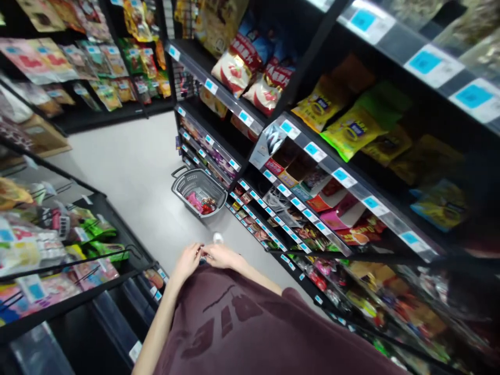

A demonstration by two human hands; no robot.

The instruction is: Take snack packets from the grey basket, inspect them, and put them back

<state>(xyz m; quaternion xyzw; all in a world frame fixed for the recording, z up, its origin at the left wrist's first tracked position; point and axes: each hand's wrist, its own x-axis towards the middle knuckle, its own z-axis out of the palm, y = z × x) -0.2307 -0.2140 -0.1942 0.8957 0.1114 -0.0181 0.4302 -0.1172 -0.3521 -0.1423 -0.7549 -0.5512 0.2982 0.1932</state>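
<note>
Grey basket [198,183] | floor [117,151] | pink, red packets [194,202] inside | hands [189,261] together by shirt [242,325], grip unclear

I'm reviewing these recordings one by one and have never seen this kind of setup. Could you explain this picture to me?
There is no machine here, only a person's bare hands. The single picture comes from a camera worn on the head, looking forward and down, so the dark shirt at the bottom is the wearer's own.

The left hand and right hand meet in front of the shirt, fingers close together. Whether they hold something small is too hard to make out.

Beyond them, a grey basket with a handle stands on the pale floor, with pink and red items inside. Shelves with blue-and-white tags rise on the right, carrying yellow packets and other bagged goods. More packaged goods fill the racks on the left.
</note>
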